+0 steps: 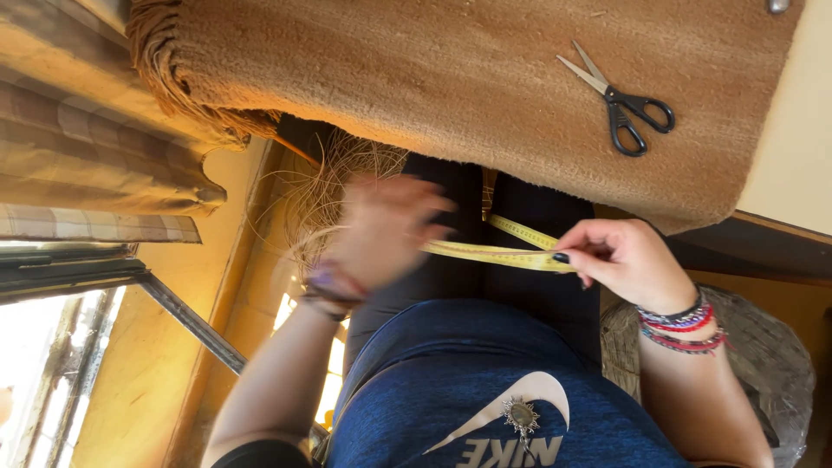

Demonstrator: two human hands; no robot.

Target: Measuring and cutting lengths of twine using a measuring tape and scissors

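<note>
R hand (626, 258) pinches a yellow measuring tape (498, 252) between thumb and fingers; tape runs across the lap twd L hand (386, 227). L hand blurred, fingers loosely curled at the tape's other end, grip can't be told. Black-handled scissors (617, 97) lie on brown woven mat (451, 78), well apart.

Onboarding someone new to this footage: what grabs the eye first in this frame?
The yellow measuring tape stretched across the middle, pinched by the right hand and meeting the motion-blurred left hand. Next, the black-handled scissors lying at upper right on the brown woven mat. A tangle of loose straw-like fibres hangs below the mat's frayed left edge, behind the left hand.
</note>
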